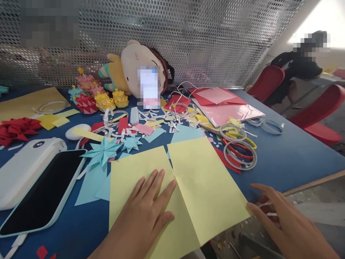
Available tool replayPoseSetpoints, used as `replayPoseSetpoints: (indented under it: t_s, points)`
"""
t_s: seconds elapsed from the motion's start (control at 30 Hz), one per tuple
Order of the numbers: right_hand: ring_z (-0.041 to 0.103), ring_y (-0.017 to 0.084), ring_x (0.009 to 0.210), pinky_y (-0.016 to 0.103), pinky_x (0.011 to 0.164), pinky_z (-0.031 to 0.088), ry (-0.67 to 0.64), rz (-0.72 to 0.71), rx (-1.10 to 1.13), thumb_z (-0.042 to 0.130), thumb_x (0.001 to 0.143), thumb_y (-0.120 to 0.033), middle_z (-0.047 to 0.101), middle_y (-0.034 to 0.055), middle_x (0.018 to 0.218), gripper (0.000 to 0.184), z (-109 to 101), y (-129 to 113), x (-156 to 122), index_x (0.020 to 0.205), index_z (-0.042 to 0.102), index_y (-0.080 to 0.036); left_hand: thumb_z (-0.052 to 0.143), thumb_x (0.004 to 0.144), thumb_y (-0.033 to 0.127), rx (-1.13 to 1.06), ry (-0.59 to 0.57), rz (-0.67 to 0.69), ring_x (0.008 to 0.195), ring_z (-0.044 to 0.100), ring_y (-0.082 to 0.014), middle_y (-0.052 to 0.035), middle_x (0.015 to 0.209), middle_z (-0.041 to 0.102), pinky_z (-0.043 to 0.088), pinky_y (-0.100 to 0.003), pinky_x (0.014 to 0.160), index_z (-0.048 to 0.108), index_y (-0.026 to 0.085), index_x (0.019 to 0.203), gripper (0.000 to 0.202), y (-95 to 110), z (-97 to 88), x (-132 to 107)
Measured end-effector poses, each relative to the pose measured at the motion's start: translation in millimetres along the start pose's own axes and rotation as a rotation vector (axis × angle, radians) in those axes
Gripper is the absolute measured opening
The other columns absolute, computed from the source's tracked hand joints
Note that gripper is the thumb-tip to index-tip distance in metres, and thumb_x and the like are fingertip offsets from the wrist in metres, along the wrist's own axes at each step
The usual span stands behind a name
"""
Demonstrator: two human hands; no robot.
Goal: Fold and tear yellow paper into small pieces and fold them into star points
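Note:
A pale yellow sheet of paper (205, 180) lies before me at the table's front edge. A line runs down its middle, and the two halves part in a narrow gap at the top. My left hand (151, 201) rests flat on the left half, fingers stretched out beside that line. At the sheet's lower right corner is my right hand (277, 212), its thumb tip at the corner and its fingers apart. Whether the thumb touches the paper, I cannot tell. Just behind the sheet lies a light blue folded paper star (104, 151), with a smaller blue star (131, 143) beside it.
A phone (48, 190) and white power bank (29, 165) lie left. Tape rolls (239, 154) sit right, near scissors (210, 128). Paper scraps, folded models (86, 102), a plush doll (134, 68) and a propped phone (149, 88) stand behind. A person (299, 68) sits beyond red chairs (320, 111).

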State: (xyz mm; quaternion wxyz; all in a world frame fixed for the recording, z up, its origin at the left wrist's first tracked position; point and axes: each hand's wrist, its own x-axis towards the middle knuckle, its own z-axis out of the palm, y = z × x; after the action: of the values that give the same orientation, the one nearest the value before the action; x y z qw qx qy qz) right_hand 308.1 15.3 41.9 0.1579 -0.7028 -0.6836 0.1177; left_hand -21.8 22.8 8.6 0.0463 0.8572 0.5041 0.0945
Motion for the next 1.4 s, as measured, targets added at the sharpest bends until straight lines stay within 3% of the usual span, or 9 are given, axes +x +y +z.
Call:
replayPoseSetpoints:
  t_s: [0.17,0.27,0.4,0.77,1.03,1.17,1.3,1.37,1.4]
  points:
    - [0.070,0.027,0.067,0.036,0.058,0.056,-0.157,0.183,0.268,0.052,0.083,-0.058,0.073,0.0065,0.083,0.031,-7,-16,10,0.101,0.058,-0.033,0.038,0.098,0.050,0.033,0.018,0.008,0.144,0.030,-0.0309,-0.0037,0.160,0.025,0.041,-0.050,0.108,0.010,0.038,0.152,0.062,0,1.5,-1]
    - [0.067,0.027,0.062,0.035,0.051,0.051,-0.137,0.292,0.471,0.059,0.077,-0.059,0.073,0.0059,0.079,0.038,-11,-24,23,0.104,0.056,-0.033,0.037,0.098,0.051,0.039,0.042,0.025,0.144,0.031,-0.0322,-0.0055,0.159,0.027,0.041,-0.051,0.107,0.011,0.036,0.153,0.063,1,3.1,-1]
    - [0.063,0.023,0.059,0.029,0.046,0.045,-0.051,0.368,0.647,0.076,0.057,-0.054,0.071,0.0042,0.077,0.049,-11,-30,40,0.096,0.060,-0.029,0.036,0.099,0.050,0.097,0.102,0.058,0.142,0.034,-0.0357,-0.0090,0.158,0.030,0.043,-0.054,0.103,0.011,0.035,0.153,0.062,2,5.0,-1]
    - [0.050,0.016,0.054,0.025,0.051,0.039,-0.197,0.303,0.694,0.072,0.070,-0.055,0.056,-0.0057,0.056,0.046,1,-15,39,0.102,0.055,-0.026,0.037,0.099,0.048,0.194,0.144,0.101,0.138,0.040,-0.0386,-0.0154,0.153,0.039,0.050,-0.055,0.094,0.012,0.028,0.154,0.063,4,0.7,0]
    - [0.051,0.017,0.054,0.025,0.050,0.042,-0.209,0.278,0.656,0.071,0.071,-0.054,0.055,-0.0059,0.057,0.041,-1,-6,35,0.099,0.057,-0.028,0.037,0.100,0.042,0.156,0.105,0.116,0.141,0.032,-0.0411,-0.0184,0.156,0.031,0.048,-0.062,0.094,0.015,0.041,0.151,0.055,2,-1.2,-3]
    - [0.052,0.018,0.053,0.026,0.050,0.044,-0.172,0.295,0.630,0.073,0.067,-0.053,0.057,-0.0048,0.055,0.042,-4,1,33,0.099,0.060,-0.028,0.041,0.099,0.040,0.155,0.094,0.151,0.142,0.029,-0.0431,-0.0172,0.156,0.030,0.048,-0.065,0.092,0.020,0.044,0.149,0.054,2,-1.8,-5]
    - [0.062,0.022,0.058,0.027,0.049,0.049,-0.125,0.348,0.652,0.078,0.057,-0.050,0.068,-0.0003,0.062,0.044,-8,-3,30,0.092,0.063,-0.030,0.028,0.100,0.049,0.122,0.217,0.286,0.143,0.026,-0.0415,-0.0210,0.149,0.042,0.046,-0.067,0.093,0.027,0.029,0.150,0.055,20,4.0,-12]
    - [0.064,0.023,0.057,0.026,0.047,0.050,-0.045,0.386,0.657,0.079,0.051,-0.049,0.069,-0.0002,0.062,0.040,-11,-12,27,0.084,0.066,-0.031,0.040,0.100,0.034,0.159,0.176,0.258,0.145,0.027,-0.0347,-0.0110,0.145,0.052,0.038,-0.061,0.105,0.030,0.032,0.149,0.049,33,4.1,-14]
    - [0.064,0.022,0.056,0.025,0.046,0.050,0.030,0.411,0.654,0.079,0.049,-0.047,0.068,-0.0011,0.060,0.036,-13,-17,26,0.079,0.067,-0.032,0.037,0.101,0.038,0.163,0.165,0.264,0.144,0.029,-0.0327,-0.0080,0.144,0.053,0.036,-0.059,0.107,0.033,0.033,0.148,0.047,38,2.3,-15]
